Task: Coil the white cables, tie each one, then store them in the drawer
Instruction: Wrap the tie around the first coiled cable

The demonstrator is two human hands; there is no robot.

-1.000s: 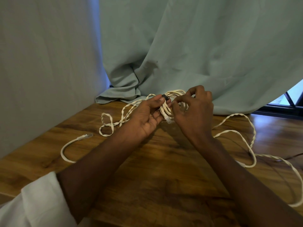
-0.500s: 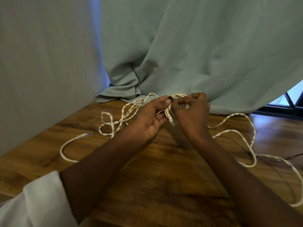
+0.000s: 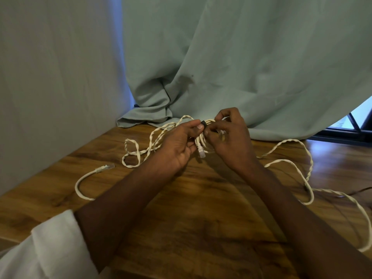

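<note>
Brown wood-grain table (image 3: 201,228) carries loose white twisted cable (image 3: 308,170) trailing right and a plug-ended length (image 3: 96,172) near left. Above it, left hand (image 3: 177,143) and right hand (image 3: 229,141) pinch the coiled white cable bundle (image 3: 202,144) at a small black tie (image 3: 203,123), fingers clamped. Pale green curtain (image 3: 241,67) closes the far edge.

Dim, soft; daylight glare on table (image 3: 330,158) right

A home room: wooden table (image 3: 201,228) under draped green curtain (image 3: 241,67).

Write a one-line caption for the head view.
Both hands, left hand and right hand, grip a coiled white cable at its black tie above a wooden table.
</note>
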